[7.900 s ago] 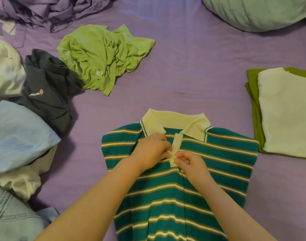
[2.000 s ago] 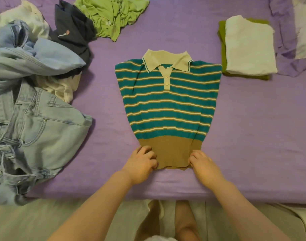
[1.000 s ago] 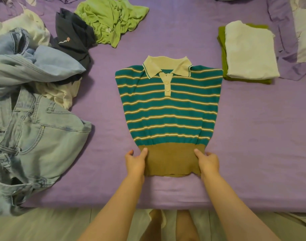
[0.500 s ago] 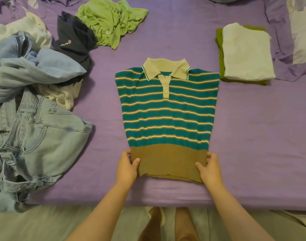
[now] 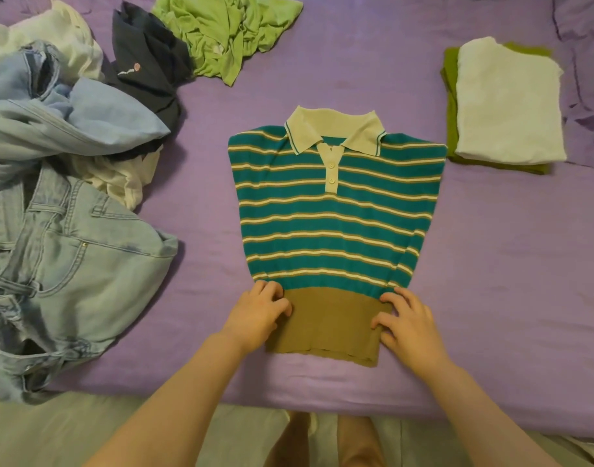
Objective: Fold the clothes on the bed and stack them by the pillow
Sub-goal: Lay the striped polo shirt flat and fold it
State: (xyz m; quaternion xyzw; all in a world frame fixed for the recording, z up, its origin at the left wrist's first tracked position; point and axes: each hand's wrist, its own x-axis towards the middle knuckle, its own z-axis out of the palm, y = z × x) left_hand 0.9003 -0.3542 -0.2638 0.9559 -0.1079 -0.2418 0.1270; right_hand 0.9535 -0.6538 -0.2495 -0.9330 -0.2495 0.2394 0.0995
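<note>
Hands at the near edge of a purple bed (image 5: 491,264): left hand (image 5: 258,318) and right hand (image 5: 410,321), fingers curled, gripping the 2 sides of a tan hem. Striped teal polo shirt (image 5: 336,224) flat mid-bed, collar away. Farther left, jeans (image 5: 70,264) and rumpled clothes. Far right, folded white top (image 5: 508,102) stacked on a folded green garment (image 5: 452,102). Lime shirt (image 5: 228,32) crumpled at the back.

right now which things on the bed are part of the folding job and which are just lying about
In the job:
striped polo shirt, left hand, right hand, folded stack, jeans, green shirt, navy shirt

Lying about:
purple sheet
</note>
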